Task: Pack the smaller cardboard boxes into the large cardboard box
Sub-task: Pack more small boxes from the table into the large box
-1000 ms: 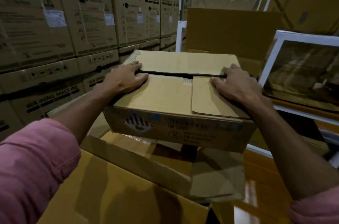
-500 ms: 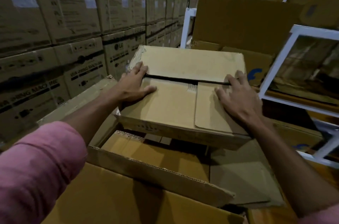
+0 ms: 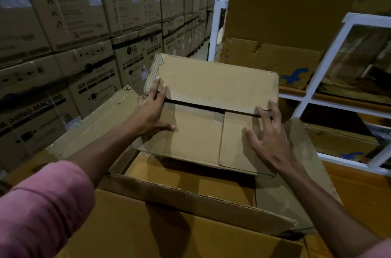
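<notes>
as the small cardboard box [image 3: 211,114] has dropped into the large cardboard box [image 3: 190,198], left hand [image 3: 151,114] at 9 o'clock and right hand [image 3: 268,137] at 3 o'clock press its top, fingers spread flat, gripping nothing; seating nearly complete.

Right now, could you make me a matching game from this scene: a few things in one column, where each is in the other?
Things:
1. left hand
2. right hand
3. small box
4. washing machine cartons

Places:
A. stacked along the left
B. over the large box
C. on the small box's left edge
D. on the small box's right flap

Pairs: 1-C, 2-D, 3-B, 4-A
</notes>
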Tool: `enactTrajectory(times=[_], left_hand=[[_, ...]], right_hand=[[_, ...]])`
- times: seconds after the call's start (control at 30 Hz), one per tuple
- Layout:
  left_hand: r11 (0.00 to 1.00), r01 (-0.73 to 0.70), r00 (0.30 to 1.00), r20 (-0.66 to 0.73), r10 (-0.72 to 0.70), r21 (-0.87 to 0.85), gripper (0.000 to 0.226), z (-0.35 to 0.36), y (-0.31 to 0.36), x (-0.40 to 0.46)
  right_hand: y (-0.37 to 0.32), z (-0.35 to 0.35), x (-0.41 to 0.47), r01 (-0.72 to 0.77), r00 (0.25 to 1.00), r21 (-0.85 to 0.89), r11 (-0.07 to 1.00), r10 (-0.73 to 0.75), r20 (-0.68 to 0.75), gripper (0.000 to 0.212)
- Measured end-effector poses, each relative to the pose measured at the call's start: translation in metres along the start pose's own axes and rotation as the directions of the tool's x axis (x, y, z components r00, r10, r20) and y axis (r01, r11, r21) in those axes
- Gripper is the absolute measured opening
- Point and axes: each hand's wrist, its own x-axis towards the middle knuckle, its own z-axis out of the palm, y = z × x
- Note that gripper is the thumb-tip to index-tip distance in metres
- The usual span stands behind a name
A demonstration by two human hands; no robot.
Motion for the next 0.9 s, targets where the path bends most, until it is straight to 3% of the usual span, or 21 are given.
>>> enactTrajectory(times=[0.47,0.73,0.9], left_hand=[[0.999,0.036,0.999,0.013,-0.036,-0.005,0.133,0.012,-0.004,-0.01],[1.0,0.002,0.998,-0.059,-0.002,0.001,0.133,0.014,-0.008,-0.003],[1.0,0.007,1.0,-0.028,-0.006,0.016,0.132,0.019,-0.005,0.0]], right_hand=[[-0.002,0.014,0.01,-0.01,0.998,0.006,1.0,0.01,0.069,0.061],[0.002,0.018,0.01,-0.011,1.0,0.026,1.0,0.011,0.006,0.058],[0.001,0.019,0.01,-0.019,0.999,0.017,1.0,0.018,0.042,0.06]])
